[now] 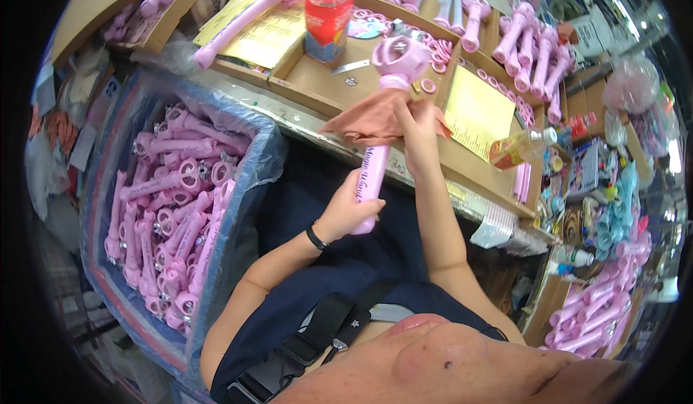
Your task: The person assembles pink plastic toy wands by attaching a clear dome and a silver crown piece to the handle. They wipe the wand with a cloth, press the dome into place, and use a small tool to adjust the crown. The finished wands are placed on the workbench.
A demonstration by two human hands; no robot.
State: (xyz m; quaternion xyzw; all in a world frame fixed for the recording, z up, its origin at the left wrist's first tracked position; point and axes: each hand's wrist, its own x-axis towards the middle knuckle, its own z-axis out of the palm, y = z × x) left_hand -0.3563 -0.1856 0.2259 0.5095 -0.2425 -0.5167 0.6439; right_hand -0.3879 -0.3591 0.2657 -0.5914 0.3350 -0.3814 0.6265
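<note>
A pink toy wand slants upright in front of me, its ring-shaped head uppermost over the workbench. My left hand is wrapped round the lower handle. Higher up, my right hand grips a brownish-pink cloth that drapes around the wand just below the head. The cloth covers that stretch of the wand and part of my right fingers. Beneath the wand's head lie small pink rings and a thin metal blade.
To the left, a blue plastic-lined bin holds many pink wands. On the bench stand a red bottle, yellow paper sheets and a bottle of yellowish liquid. More wand parts fill trays at the back right. Another pile of pink pieces sits at right.
</note>
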